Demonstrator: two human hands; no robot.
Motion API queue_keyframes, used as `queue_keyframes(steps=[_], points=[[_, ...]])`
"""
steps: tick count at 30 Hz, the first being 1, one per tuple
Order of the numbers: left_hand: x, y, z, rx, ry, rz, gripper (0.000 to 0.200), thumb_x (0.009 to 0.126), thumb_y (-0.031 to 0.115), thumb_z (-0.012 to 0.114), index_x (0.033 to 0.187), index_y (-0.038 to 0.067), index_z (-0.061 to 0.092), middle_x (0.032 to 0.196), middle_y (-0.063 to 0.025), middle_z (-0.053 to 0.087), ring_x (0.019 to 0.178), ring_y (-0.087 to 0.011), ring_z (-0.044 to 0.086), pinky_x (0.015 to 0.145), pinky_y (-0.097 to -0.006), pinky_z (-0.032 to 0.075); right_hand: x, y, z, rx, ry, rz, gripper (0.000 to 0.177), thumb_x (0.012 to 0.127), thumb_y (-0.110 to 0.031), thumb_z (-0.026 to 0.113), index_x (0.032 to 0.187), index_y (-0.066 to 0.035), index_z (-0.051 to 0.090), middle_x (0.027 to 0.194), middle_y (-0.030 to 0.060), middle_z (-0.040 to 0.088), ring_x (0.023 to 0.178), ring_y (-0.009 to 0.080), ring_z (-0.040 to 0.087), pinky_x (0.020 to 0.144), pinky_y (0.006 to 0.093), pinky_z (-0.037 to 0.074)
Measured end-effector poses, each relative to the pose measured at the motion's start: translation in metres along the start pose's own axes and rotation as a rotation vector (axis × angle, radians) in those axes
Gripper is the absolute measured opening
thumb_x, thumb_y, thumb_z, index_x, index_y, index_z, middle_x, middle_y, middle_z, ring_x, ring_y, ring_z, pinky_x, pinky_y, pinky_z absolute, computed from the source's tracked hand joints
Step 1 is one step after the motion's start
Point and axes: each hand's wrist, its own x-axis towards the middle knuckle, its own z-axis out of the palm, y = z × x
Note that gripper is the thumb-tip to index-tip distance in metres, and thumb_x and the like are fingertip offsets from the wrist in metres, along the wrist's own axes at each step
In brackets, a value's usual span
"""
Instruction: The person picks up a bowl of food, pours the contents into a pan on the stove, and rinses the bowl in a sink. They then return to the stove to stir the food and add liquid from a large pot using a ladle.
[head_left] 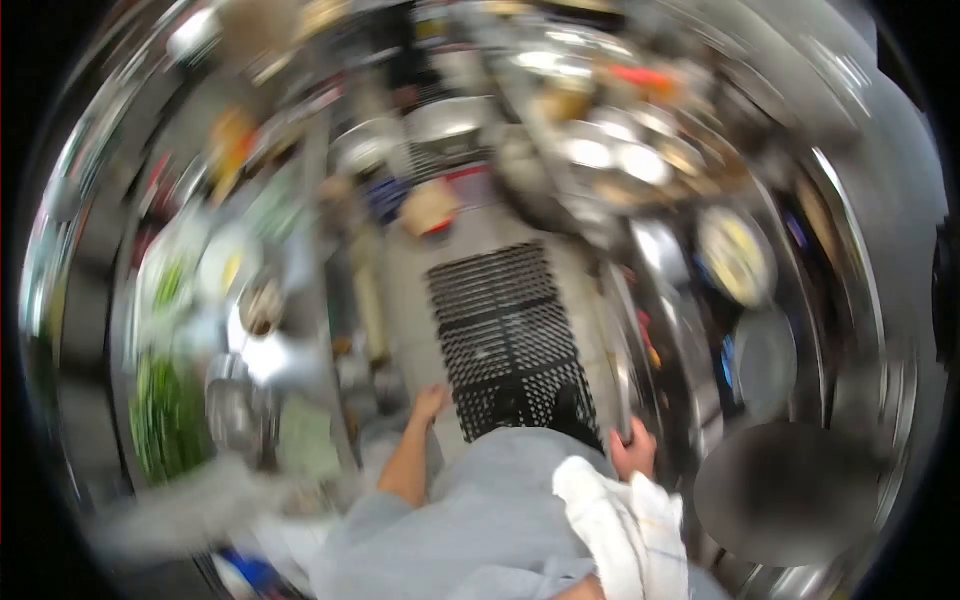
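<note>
The whole view is smeared by motion. My left hand [430, 403] hangs low over the floor beside the left counter, its fingers blurred. On the other side, my right hand [635, 450] is closed at the front edge of the right-hand cooking line. Its fingers curl at a narrow, long metallic shape [625, 395] that points away from me; I cannot tell what it is. A white towel [630, 530] drapes over my right arm, just behind that hand. Close to the right hand is a large dark round pan [785, 490].
A black perforated mat [500, 325] lies on the tiled floor ahead. The left counter carries green vegetables [168, 415], a metal container [235, 405] and bowls. On the right stand a pot with yellowish contents [735, 255] and a grey round lid-like disc [765, 362]. Metal bowls [450, 120] are farther ahead.
</note>
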Motion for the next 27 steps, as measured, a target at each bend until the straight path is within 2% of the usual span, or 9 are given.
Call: queue_keyframes(steps=[2,7,9,11,14,17,18,23,27], points=[[-0.036,0.063,0.002,-0.534,0.159,0.160,0.024,0.093,0.025,0.055,0.103,0.004,0.060,0.084,-0.0028,0.064,0.073,-0.0132,0.062,0.062,-0.0246,0.049,-0.005,0.027,0.000,0.021,-0.081,-0.013,0.022,0.079,-0.002,0.064,0.100,0.003,0.058,0.065,0.0082,0.060,0.055,0.0106,0.057,0.052,0.0269,0.046],[-0.082,0.121,-0.074,-1.167,0.422,0.491,0.024,0.092,0.026,0.057,0.108,0.008,0.052,0.094,-0.0050,0.060,0.086,-0.0175,0.061,0.077,-0.0314,0.052,0.007,0.049,0.002,0.271,-0.253,-0.066,0.030,0.083,0.003,0.059,0.112,0.001,0.054,0.062,0.0048,0.055,0.044,0.0095,0.050,0.040,0.0258,0.039],[-0.064,0.109,-0.127,-1.220,0.587,0.673,0.024,0.091,0.025,0.058,0.106,0.007,0.051,0.091,-0.0048,0.057,0.085,-0.0200,0.060,0.077,-0.0319,0.052,0.013,0.022,0.000,0.309,-0.294,0.026,0.032,0.083,0.004,0.058,0.114,0.001,0.053,0.060,0.0040,0.054,0.041,0.0091,0.048,0.037,0.0256,0.036],[-0.067,0.114,-0.174,-1.218,0.827,0.596,0.024,0.089,0.024,0.059,0.103,0.006,0.051,0.096,-0.0079,0.055,0.087,-0.0236,0.059,0.078,-0.0332,0.052,0.016,-0.012,-0.008,0.300,-0.247,0.151,0.030,0.083,0.005,0.058,0.112,0.001,0.054,0.059,0.0034,0.052,0.041,0.0082,0.047,0.036,0.0245,0.035],[0.005,0.071,-0.260,-1.063,0.764,0.614,0.025,0.093,0.028,0.052,0.105,0.007,0.049,0.096,-0.0064,0.047,0.083,-0.0245,0.055,0.085,-0.0433,0.052,0.030,-0.050,-0.022,0.287,-0.167,0.111,0.026,0.083,0.006,0.058,0.109,0.004,0.056,0.059,0.0006,0.050,0.042,0.0061,0.045,0.036,0.0229,0.034],[0.001,0.106,-0.284,-0.984,0.690,0.579,0.056,0.097,0.029,0.044,0.139,-0.004,0.028,0.136,-0.0164,0.039,0.118,-0.0303,0.048,0.098,-0.0398,0.047,0.049,-0.086,-0.054,0.480,-0.056,0.124,0.040,0.084,0.005,0.057,0.123,0.003,0.051,0.066,0.0000,0.051,0.043,0.0049,0.044,0.037,0.0211,0.034],[0.014,0.098,-0.303,-1.056,0.648,0.632,0.053,0.096,0.029,0.047,0.135,-0.005,0.035,0.136,-0.0163,0.038,0.119,-0.0292,0.046,0.098,-0.0391,0.047,0.057,-0.091,-0.069,0.475,-0.035,0.120,0.047,0.085,0.003,0.057,0.131,0.001,0.046,0.067,-0.0001,0.051,0.043,0.0050,0.044,0.037,0.0208,0.034],[-0.019,0.140,-0.278,-1.008,0.894,0.706,0.045,0.088,0.016,0.048,0.123,-0.013,0.044,0.126,-0.0184,0.046,0.112,-0.0294,0.049,0.095,-0.0359,0.051,0.118,-0.088,-0.161,0.444,0.393,0.051,0.057,0.089,-0.004,0.056,0.141,-0.006,0.035,0.062,-0.0025,0.048,0.042,0.0037,0.041,0.034,0.0207,0.033],[-0.053,0.138,-0.236,-1.074,0.897,0.633,0.047,0.088,0.018,0.047,0.119,-0.017,0.044,0.120,-0.0213,0.051,0.105,-0.0300,0.056,0.095,-0.0340,0.051,0.185,-0.036,-0.259,0.351,0.575,0.012,0.036,0.089,-0.007,0.055,0.125,-0.003,0.050,0.061,-0.0035,0.045,0.042,0.0033,0.042,0.034,0.0208,0.035]])
